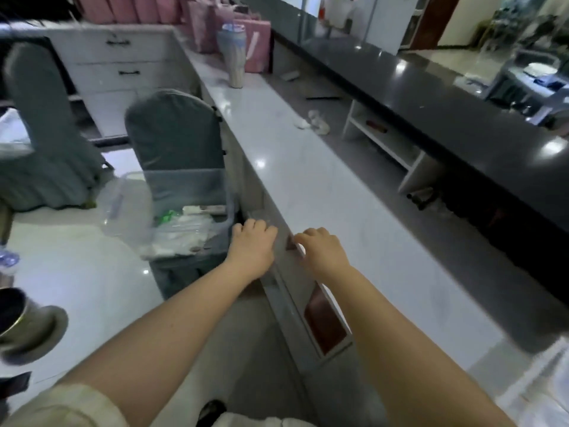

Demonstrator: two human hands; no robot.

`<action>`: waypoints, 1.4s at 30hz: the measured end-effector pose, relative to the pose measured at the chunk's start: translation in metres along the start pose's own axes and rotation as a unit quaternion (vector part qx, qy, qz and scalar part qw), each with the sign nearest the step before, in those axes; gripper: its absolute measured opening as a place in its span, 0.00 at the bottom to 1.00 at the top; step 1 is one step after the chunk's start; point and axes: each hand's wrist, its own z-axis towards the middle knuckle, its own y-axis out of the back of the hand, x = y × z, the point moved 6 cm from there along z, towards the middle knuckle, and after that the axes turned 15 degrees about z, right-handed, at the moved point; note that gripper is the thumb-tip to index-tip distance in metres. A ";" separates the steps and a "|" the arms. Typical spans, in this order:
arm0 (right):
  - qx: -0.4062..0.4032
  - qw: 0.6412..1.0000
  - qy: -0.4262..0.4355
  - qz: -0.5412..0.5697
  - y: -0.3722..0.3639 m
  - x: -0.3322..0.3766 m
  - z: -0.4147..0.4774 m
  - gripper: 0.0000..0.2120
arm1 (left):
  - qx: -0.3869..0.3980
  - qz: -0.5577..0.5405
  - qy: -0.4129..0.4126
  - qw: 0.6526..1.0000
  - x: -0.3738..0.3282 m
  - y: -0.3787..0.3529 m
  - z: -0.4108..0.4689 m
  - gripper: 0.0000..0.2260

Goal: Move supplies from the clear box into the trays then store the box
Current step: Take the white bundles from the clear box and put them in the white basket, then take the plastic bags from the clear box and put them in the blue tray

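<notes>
The clear box (181,232) rests on the seat of a grey-covered chair (175,140), to the left of the white counter (323,186). It holds white packets and a green item (167,215). Its clear lid (123,204) leans at the box's left side. Under the counter edge a grey drawer (295,306) is out a little, and a brown inside (324,322) shows in the gap. My left hand (252,245) curls over the drawer's front edge. My right hand (321,251) hooks its fingers into the gap at the counter edge. The drawer's contents are hidden.
A second covered chair (40,134) stands at the left and a metal cup (24,322) sits low left. On the counter are a tall cup stack (234,57), pink bags (255,44) and crumpled tissue (314,121). A dark raised counter (446,112) and a white shelf (385,143) lie on the right.
</notes>
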 end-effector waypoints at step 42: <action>0.410 0.908 -0.053 0.074 -0.425 0.105 0.562 0.25 | 0.328 -0.184 0.140 0.916 0.428 -0.472 0.179 0.13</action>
